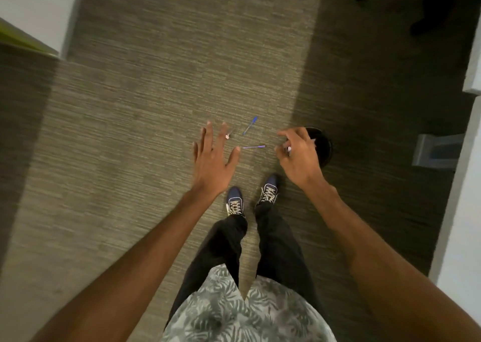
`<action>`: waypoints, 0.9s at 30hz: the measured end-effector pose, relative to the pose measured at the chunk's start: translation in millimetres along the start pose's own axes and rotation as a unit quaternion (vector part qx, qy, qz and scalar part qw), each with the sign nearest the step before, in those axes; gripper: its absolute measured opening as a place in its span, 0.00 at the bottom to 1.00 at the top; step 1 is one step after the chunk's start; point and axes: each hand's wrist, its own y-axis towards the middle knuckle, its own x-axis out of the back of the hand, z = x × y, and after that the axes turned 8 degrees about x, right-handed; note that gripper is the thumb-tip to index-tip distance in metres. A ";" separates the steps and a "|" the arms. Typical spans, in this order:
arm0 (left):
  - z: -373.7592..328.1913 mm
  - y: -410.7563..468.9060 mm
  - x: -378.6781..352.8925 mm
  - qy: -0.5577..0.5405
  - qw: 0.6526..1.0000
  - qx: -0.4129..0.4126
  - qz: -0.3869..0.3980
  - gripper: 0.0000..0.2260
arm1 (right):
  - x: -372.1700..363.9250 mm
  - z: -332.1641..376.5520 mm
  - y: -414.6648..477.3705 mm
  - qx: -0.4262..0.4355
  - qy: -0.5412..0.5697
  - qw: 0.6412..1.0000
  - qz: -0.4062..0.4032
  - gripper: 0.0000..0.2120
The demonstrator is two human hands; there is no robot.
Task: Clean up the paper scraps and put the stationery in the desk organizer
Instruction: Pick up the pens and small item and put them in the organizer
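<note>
I look down at a carpeted floor. Three pens lie ahead of my feet: a blue pen (250,125), a purple-barrelled pen (254,147), and a small dark pen with a pale tip (229,134). My left hand (213,159) is spread flat with fingers apart, hovering just left of the pens and holding nothing. My right hand (298,156) is curled around a pen (289,150) with a pale end. Behind that hand a round black container (324,143) stands on the floor, partly hidden.
My two blue shoes (269,190) stand just below the pens. A grey metal object (437,150) sits on the dark carpet at right. White furniture edges (466,211) run along the right side and top left. A black chair base (426,0) is at top right.
</note>
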 end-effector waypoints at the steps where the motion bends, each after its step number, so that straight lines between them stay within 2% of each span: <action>1: 2.7 8.9 -8.4 -0.001 1.000 0.000 -0.003 0.31 | -8.1 -8.3 6.8 -0.005 -0.001 1.000 0.007 0.17; 7: 26.6 67.7 -66.3 -0.004 1.000 0.022 -0.015 0.32 | -68.5 -58.4 44.7 -0.041 0.031 0.998 0.024 0.17; 11: 55.4 114.2 -121.9 -0.006 0.999 0.047 0.005 0.32 | -130.7 -108.3 72.8 -0.066 0.042 0.997 0.029 0.15; 18: 124.7 198.7 -231.7 0.026 0.997 0.044 0.063 0.34 | -247.7 -203.0 119.0 -0.171 0.084 0.982 -0.001 0.11; 21: 158.6 240.5 -286.2 0.046 0.992 0.048 0.107 0.36 | -307.1 -247.0 133.9 -0.235 0.111 0.965 -0.035 0.13; 24: 196.0 283.3 -342.0 0.064 0.990 0.048 0.118 0.38 | -368.5 -285.3 151.9 -0.313 0.161 0.934 -0.067 0.13; 27: 225.5 322.0 -390.8 0.086 0.986 0.045 0.135 0.39 | -431.5 -334.9 173.4 -0.389 0.214 0.895 -0.049 0.20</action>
